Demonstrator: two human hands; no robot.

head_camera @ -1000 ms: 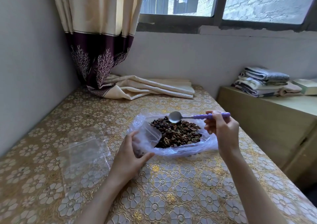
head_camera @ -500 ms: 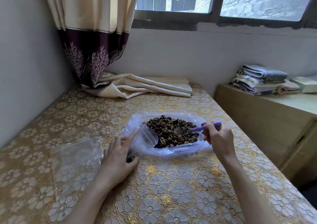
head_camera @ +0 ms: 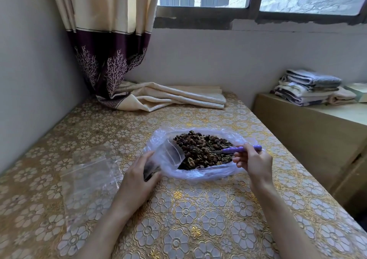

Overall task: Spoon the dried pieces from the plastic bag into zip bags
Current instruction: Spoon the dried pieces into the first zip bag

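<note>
Two hands, one scoop, and bits that could spill

The right hand (head_camera: 256,160) pinches the purple spoon (head_camera: 239,150), dug into the dried pieces (head_camera: 202,151) in the plastic bag (head_camera: 198,174) mid-tabletop; left hand (head_camera: 139,176) fingers curl round a floppy zip bag (head_camera: 170,154) whose mouth may fold shut, so bits drop

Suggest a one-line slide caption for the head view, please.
Right hand digs a purple spoon into dried pieces; left hand holds a zip bag open.

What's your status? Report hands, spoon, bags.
Left hand holds zip bag open at pile's edge. Right hand grips purple spoon, bowl buried in dried pieces. Spare zip bags left; nothing blocking.
</note>
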